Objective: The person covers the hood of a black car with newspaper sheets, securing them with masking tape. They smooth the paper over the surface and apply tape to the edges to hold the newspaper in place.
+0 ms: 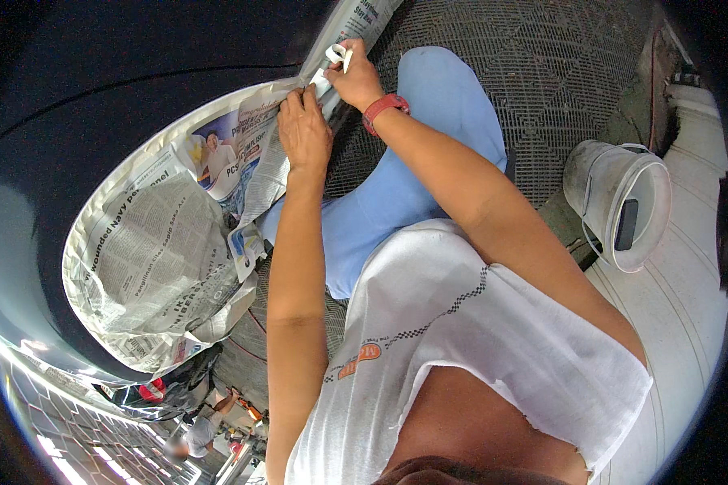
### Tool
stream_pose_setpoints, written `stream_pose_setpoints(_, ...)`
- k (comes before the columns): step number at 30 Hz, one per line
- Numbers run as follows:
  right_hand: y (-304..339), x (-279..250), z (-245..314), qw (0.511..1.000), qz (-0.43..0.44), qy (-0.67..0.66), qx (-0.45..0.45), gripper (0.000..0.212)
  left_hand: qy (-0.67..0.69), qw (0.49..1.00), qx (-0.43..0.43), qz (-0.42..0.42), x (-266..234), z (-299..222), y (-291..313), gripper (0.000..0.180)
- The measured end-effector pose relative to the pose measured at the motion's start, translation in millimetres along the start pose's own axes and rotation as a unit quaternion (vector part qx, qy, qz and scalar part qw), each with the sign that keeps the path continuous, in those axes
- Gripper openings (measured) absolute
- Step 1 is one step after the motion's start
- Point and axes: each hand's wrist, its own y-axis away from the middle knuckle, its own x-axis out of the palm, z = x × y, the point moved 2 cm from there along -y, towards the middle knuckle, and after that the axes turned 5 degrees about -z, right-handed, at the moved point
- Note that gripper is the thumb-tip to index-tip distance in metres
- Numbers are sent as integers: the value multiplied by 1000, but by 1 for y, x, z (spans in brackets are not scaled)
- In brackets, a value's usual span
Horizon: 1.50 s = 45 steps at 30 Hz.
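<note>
My right hand is closed on a curled strip of white masking tape, pinched between thumb and fingers. A red band circles that wrist. Just left of it, my left hand lays its fingers on the taped edge where the wheel arch meets the lower sill. Newspaper covers the wheel opening, held along the arch by a pale band of tape. More paper runs along the sill beyond my hands. The glossy dark car body curves above and to the left.
A dirty white bucket lies tilted at the right, with a dark phone-like object at its mouth. Grey textured matting covers the floor ahead. My bent leg in blue trousers is beside the sill. Another person is far off at the lower left.
</note>
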Motion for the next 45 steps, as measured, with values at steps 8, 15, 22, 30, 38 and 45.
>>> stream_pose_setpoints(8, 27, -18, 25, 958, 163, 110, -208, 55, -4, 1000, -20, -3, 6, 8, 3, 35)
stream_pose_setpoints(15, 20, -7, 25, 965, 65, 208, -143, 51, 2, 999, 20, 24, -3, -1, 19, 46)
stream_pose_setpoints(22, 19, 10, 29, 969, -27, 223, -105, 51, -14, 999, -1, 52, 7, 0, 18, 63)
stream_pose_setpoints(30, 27, -28, 32, 984, -10, 142, -103, 20, -36, 997, -14, 60, 13, 1, 27, 66)
stream_pose_setpoints(38, 20, -16, 30, 970, 27, 226, -86, 25, -98, 989, -30, 104, 16, -9, 29, 76)
stream_pose_setpoints(45, 14, -19, 32, 940, 8, 265, -216, 16, -86, 991, -23, 98, 18, -5, 31, 77)
